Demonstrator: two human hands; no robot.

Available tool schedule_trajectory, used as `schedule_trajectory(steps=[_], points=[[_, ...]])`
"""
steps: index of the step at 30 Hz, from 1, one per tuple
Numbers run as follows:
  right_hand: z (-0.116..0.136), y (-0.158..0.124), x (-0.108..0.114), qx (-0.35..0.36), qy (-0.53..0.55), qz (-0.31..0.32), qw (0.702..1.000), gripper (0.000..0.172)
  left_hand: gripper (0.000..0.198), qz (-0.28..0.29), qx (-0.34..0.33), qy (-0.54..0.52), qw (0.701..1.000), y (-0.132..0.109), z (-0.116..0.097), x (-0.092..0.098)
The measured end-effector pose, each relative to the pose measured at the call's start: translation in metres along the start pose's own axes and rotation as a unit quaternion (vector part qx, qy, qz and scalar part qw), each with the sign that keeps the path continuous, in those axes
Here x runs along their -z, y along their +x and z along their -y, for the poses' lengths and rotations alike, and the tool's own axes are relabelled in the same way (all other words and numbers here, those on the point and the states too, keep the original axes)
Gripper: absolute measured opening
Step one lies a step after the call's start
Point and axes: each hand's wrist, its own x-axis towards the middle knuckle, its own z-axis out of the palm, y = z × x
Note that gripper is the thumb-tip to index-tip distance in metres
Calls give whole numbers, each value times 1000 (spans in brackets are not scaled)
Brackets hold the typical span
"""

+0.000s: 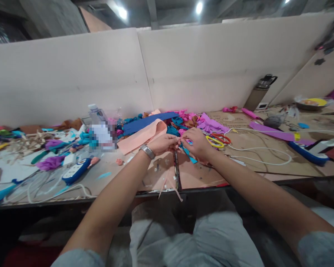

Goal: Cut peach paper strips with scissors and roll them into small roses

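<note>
My left hand (163, 144), with a metal-banded watch (147, 151) at the wrist, and my right hand (197, 143) meet over the table near its front edge. Their fingertips are pinched together on something small and pinkish, mostly hidden by the fingers. Right behind my left hand lies a folded strip of peach crepe paper (139, 140), its far end curled into a loop. Thin peach strips (171, 185) hang over the table's edge below my hands. Scissors with yellow handles (215, 141) and a pair with orange handles (224, 138) rest to the right of my right hand.
Crumpled pink, purple and teal paper with a blue strip (150, 123) heaps up behind. Blue-and-white power strips stand left (76, 171) and right (308, 152), with white cables. A plastic bottle (96, 111) is left; a flask (260, 91) stands by the white partition (195, 70).
</note>
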Motion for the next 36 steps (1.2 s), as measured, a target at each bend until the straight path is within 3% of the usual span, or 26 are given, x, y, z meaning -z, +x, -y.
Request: schedule_trajectory(steps=[3, 5, 9, 11, 13, 15, 17, 19, 21, 23, 29, 33, 36], points=[[-6, -2, -2, -5, -6, -5, 1000, 11, 53, 2, -30, 44, 999, 0, -1, 0], [-9, -2, -3, -11, -7, -4, 1000, 10, 45, -27, -99, 181, 978, 0, -2, 0], [-11, -3, -6, -49, 19, -7, 999, 11, 30, -101, -261, 470, 837, 0, -3, 4], [-10, -2, -6, -65, 28, -18, 997, 12, 29, -115, -287, 511, 802, 0, -4, 5], [-8, -2, -6, -70, 27, -27, 997, 12, 34, -126, -272, 491, 818, 0, -4, 4], [-7, -1, -5, -62, 27, -26, 997, 12, 47, -120, -219, 402, 881, 0, -3, 0], [-5, 0, -3, -38, 22, -21, 999, 11, 61, -83, -128, 244, 958, 1, -1, -5], [-5, 0, -2, -9, 7, -14, 1000, 12, 63, -34, -30, 72, 996, 3, 0, -8], [-4, 0, -1, 13, -10, -11, 1000, 11, 54, -3, 35, -46, 998, 4, 1, -10], [-4, 0, 0, 32, -27, -12, 999, 10, 45, 7, 61, -95, 994, 3, 0, -9], [0, 2, 5, 81, -71, -15, 994, 13, 46, 38, 114, -158, 980, 3, -1, -3], [4, 2, 8, 94, -84, -10, 992, 12, 37, 51, 138, -195, 970, 4, 1, -2], [4, 1, 8, 92, -77, -8, 993, 10, 39, 58, 103, -148, 982, 4, 2, -3]])
